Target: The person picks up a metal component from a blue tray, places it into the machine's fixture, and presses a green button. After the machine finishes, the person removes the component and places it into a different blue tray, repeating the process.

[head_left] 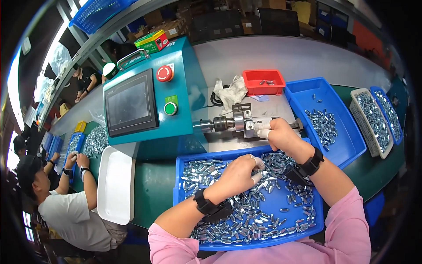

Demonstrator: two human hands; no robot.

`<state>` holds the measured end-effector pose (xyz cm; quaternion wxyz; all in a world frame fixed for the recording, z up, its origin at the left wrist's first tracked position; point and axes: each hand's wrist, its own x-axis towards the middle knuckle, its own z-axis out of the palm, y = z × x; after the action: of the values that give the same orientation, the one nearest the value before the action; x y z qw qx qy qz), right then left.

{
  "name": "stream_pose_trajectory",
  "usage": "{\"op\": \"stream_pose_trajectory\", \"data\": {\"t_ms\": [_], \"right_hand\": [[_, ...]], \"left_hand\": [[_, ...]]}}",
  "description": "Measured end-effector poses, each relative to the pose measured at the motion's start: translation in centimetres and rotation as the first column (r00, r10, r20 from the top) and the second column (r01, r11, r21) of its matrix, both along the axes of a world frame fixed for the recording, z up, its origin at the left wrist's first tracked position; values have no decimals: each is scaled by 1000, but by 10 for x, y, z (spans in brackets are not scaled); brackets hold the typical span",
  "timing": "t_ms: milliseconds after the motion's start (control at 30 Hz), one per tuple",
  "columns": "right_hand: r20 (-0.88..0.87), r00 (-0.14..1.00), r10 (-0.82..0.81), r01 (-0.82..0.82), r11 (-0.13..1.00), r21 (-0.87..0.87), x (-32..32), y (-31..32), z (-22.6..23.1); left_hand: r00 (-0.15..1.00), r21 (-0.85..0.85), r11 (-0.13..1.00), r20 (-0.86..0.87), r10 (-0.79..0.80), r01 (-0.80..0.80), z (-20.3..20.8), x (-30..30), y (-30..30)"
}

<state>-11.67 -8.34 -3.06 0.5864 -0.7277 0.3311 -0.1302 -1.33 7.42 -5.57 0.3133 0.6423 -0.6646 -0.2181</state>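
Blue tray (273,203): metal parts (248,224), left hand (238,174) blocking some; right hand (281,135) at fixture (249,126), can't tell either grip; red bin (266,90): few pieces (267,82)

Across my feed a green tabletop (154,187) bends with the lens, backed by a pale grey panel (307,57). Past that I get a dim area with cardboard boxes (173,28) and dark upright panels (278,21). A grey metal frame (110,34) slants through my upper left; beyond it, white light strips (15,92) glare, lamps or windows, I can't tell.
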Motion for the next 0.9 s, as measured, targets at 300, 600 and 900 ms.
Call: {"op": "stream_pose_trajectory", "data": {"t_ms": [300, 600, 900], "right_hand": [[3, 1000, -6, 6, 1000, -25, 2, 7, 1], [-124, 991, 40, -70, 965, -253, 2, -22, 16], [-442, 877, -189, -305, 491, -816, 33, -20, 23]], "left_hand": [[992, 80, 997, -126, 7, 3, 1, -4, -3], [997, -122, 991, -62, 46, -54, -12, 7, -3], [978, -201, 964, -147, 146, -174, -20, 10, -2]]}}
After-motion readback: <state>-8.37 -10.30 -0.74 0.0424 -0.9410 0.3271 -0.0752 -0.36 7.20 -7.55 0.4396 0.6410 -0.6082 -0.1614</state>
